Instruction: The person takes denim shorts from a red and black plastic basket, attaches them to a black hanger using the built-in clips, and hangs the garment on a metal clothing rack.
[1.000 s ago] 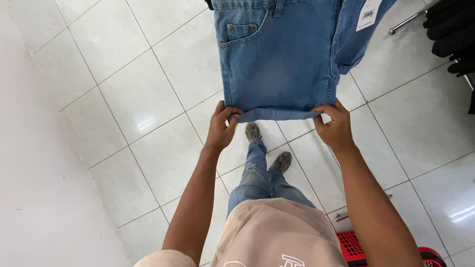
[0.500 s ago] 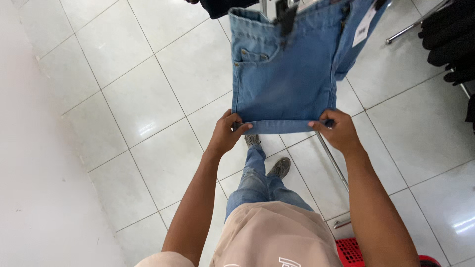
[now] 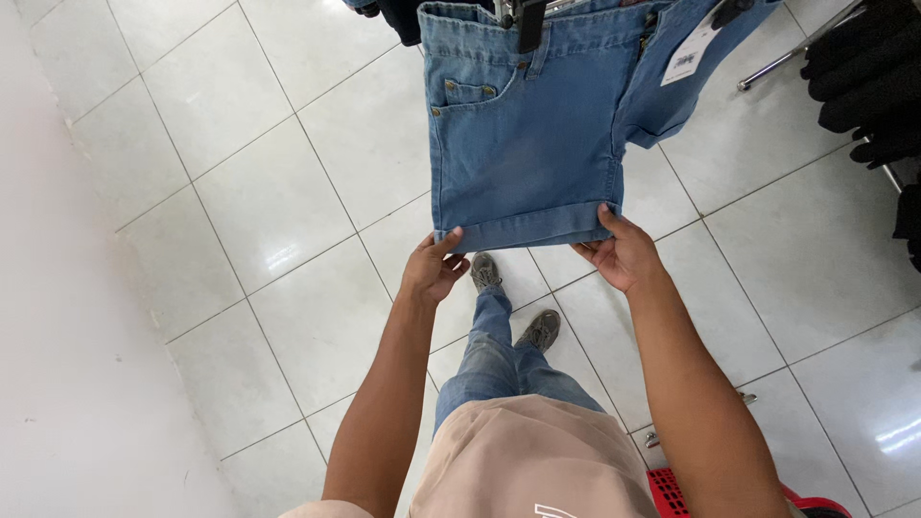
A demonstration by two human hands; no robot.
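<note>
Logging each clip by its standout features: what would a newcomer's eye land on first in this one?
First, the light blue denim shorts hanging at top centre, a white tag near their upper right. The left hand and right hand each pinch a corner of the folded hem, holding it spread over the glossy white floor tiles. Dark garments hang at the right edge, and a red basket shows at the bottom.

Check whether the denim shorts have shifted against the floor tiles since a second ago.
Cannot tell: the denim shorts show more waistband now, but the floor tiles shifted too, so the camera moved. Both hands grip the hem.
</note>
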